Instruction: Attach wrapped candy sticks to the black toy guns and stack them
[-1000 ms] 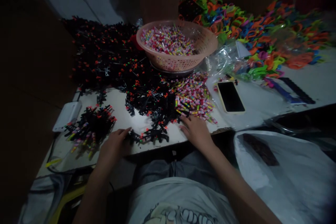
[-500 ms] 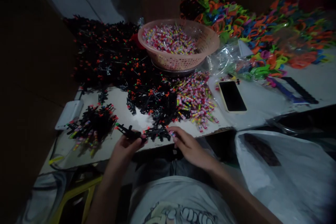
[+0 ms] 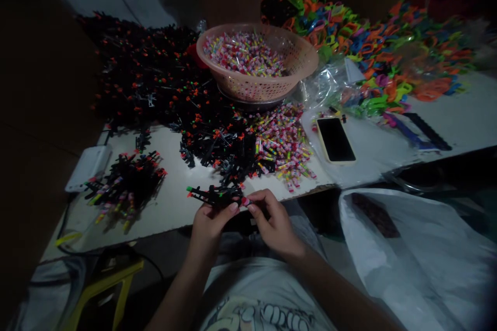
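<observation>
Since half a second ago, your two hands have come together at the front edge of the white table (image 3: 171, 139), and the black part now meets the small pink piece between them.

Your left hand (image 3: 212, 225) is closed, thumb over fingers, on the near end of the black part (image 3: 202, 195), whose green and orange tips point out to the left. Your right hand (image 3: 274, 220) pinches the small pink piece (image 3: 245, 201) between thumb and forefinger, against the part's right end. Whether the two are joined is too small to tell.

The pinch looks slight, so an off-line push could make the pink piece slip; held this close to the edge, it might fall towards your lap. Pressing hard at an angle could bend the thin black part.

Beyond your hands, a peach perforated basket (image 3: 252, 88) holds a heap of small pink, white and yellow pieces (image 3: 240, 54). More lie in a loose pile (image 3: 285, 139) in front of it, beside black parts heaped (image 3: 151, 83) to the left. At your lower right is a white plastic bag (image 3: 419, 258) with a dark patch showing; its contents are unclear.
</observation>
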Demonstrator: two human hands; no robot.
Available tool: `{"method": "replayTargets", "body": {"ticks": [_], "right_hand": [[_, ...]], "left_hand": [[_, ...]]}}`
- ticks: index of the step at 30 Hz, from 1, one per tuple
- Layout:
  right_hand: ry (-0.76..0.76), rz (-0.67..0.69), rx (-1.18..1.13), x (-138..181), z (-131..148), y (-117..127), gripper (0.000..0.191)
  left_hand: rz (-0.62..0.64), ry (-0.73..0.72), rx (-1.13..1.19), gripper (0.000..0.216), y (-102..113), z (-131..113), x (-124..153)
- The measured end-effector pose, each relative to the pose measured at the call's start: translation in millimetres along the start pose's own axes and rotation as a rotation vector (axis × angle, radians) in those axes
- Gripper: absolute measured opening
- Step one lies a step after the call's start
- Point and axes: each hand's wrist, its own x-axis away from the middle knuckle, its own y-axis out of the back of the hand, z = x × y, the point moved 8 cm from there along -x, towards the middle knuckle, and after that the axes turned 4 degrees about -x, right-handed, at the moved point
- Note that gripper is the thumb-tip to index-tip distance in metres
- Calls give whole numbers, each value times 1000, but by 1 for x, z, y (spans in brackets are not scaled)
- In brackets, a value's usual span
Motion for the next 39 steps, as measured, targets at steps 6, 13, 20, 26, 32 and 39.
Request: {"method": "replayTargets", "body": {"ticks": [6, 13, 20, 26, 32, 39], "right_hand": [[83, 42, 148, -2, 19, 4, 12], [53, 42, 147, 1, 18, 6, 18], [75, -46, 96, 7, 12, 10, 14], [141, -49, 126, 8, 17, 8, 13], [277, -23, 264, 8, 26, 6, 17], [385, 49, 359, 14, 25, -7, 19]], "left_hand": [[-4, -27, -31, 30, 1, -1, 2], [32, -16, -41, 30, -5, -2, 1], [21, -45, -94, 32, -10, -6, 5], [-2, -41, -117, 33, -11, -6, 6], [15, -31, -195, 31, -12, -6, 10], [-105, -40, -171, 28, -8, -9, 13]]}}
